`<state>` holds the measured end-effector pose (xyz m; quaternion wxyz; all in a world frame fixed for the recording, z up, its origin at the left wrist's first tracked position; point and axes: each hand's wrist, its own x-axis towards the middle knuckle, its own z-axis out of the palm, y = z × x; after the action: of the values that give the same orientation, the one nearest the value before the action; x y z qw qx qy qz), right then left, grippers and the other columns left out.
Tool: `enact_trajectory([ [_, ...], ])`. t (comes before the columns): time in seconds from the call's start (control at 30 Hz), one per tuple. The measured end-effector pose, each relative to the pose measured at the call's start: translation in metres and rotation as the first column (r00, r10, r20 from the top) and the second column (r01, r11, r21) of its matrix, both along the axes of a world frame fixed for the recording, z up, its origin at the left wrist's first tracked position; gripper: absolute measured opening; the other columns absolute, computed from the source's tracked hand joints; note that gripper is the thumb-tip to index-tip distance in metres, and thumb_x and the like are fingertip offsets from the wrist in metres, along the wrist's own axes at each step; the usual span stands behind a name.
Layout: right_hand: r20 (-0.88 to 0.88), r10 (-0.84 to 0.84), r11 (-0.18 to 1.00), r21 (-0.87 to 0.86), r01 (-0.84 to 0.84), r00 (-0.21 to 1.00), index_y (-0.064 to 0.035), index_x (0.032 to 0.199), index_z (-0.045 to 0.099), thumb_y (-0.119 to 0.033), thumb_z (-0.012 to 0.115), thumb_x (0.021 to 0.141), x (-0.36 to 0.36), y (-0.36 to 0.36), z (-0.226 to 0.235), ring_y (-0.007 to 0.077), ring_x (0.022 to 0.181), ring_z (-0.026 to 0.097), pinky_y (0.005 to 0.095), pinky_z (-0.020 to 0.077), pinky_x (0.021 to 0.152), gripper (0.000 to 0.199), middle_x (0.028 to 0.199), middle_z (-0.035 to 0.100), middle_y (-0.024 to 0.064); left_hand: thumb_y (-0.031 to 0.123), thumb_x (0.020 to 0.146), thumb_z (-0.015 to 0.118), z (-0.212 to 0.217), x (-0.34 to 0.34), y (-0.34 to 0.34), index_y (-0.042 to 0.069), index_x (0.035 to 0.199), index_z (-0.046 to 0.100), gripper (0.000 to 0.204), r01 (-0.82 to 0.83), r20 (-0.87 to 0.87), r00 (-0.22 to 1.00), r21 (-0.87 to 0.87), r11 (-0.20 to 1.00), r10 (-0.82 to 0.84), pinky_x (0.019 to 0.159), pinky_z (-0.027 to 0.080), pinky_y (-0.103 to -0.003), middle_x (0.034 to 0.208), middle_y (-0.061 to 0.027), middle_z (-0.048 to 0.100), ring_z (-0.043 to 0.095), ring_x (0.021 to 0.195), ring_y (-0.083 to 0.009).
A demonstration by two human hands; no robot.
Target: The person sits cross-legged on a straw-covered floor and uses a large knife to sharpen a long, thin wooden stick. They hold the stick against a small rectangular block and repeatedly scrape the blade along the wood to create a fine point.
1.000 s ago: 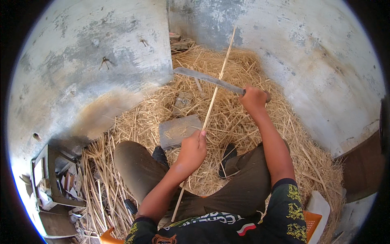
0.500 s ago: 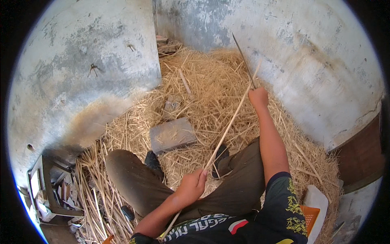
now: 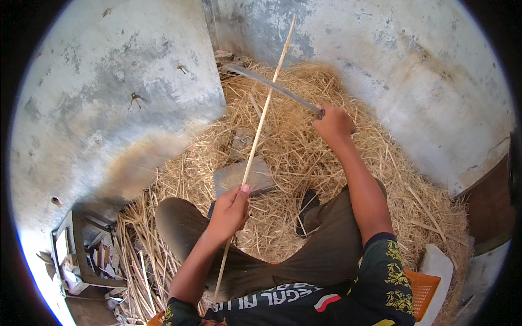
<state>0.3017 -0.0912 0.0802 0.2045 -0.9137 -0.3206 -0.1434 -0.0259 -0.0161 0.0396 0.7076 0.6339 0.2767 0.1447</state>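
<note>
My left hand (image 3: 229, 211) grips a long thin pale bamboo strip (image 3: 265, 113) that runs from my lap up toward the wall corner. My right hand (image 3: 333, 123) is closed on the handle of a long dark knife (image 3: 272, 85). Its blade lies across the strip near the upper end, pointing up and left. A flat grey stone block (image 3: 242, 176) sits on the straw just beyond my left hand. I sit with my knees apart above a thick bed of straw-like shavings (image 3: 304, 163).
Grey concrete walls (image 3: 125, 92) meet in a corner ahead. A small wooden crate (image 3: 81, 261) with scraps stands at lower left. An orange basket (image 3: 421, 288) and a white block (image 3: 437, 266) lie at lower right. A dark sandal (image 3: 306, 208) rests between my legs.
My right hand has swung the knife from steeply upright to lying across the strip, blade pointing left. The strip has tilted back up toward the corner and my left hand has risen.
</note>
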Motion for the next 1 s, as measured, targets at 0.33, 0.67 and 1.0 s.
enact_trajectory([
  [0.33,0.172,0.118,0.983,0.116,-0.139,0.978,-0.0144,0.101,0.072,-0.026,0.070,0.081,-0.009,-0.004,-0.005,0.0324,0.073,0.072,0.0476,0.0555,0.068,0.023,0.079,0.072,0.0134,0.037,0.108,0.043,-0.006,0.040,0.024,0.009,0.079,0.046,0.040,0.075,0.022,0.995,0.419,0.905,-0.092,0.045,0.033,-0.027,0.060,0.0043,0.040,0.038,0.049,-0.0069],
  [0.67,-0.136,-0.234,0.923,0.279,0.264,0.963,-0.0094,0.096,0.075,-0.029,0.067,0.085,0.050,-0.017,-0.001,0.0357,0.086,0.071,0.0480,0.0551,0.075,0.025,0.091,0.073,0.0192,0.028,0.107,0.044,-0.004,-0.113,-0.045,0.000,0.079,0.049,0.040,0.154,-0.270,0.962,0.434,0.888,-0.035,0.054,0.040,-0.037,0.058,-0.0116,0.041,0.037,0.054,-0.0183],
  [1.0,-0.270,-0.120,0.882,0.414,0.227,0.955,-0.0046,0.096,0.075,-0.041,0.065,0.089,0.050,-0.032,-0.006,0.0396,0.088,0.069,0.0478,0.0530,0.079,0.038,0.091,0.072,0.0208,0.029,0.106,0.048,-0.044,-0.171,-0.080,0.001,0.078,0.048,0.039,0.093,-0.296,0.955,0.411,0.907,0.036,0.052,0.037,-0.034,0.058,-0.0102,0.039,0.035,0.055,-0.0152],
])
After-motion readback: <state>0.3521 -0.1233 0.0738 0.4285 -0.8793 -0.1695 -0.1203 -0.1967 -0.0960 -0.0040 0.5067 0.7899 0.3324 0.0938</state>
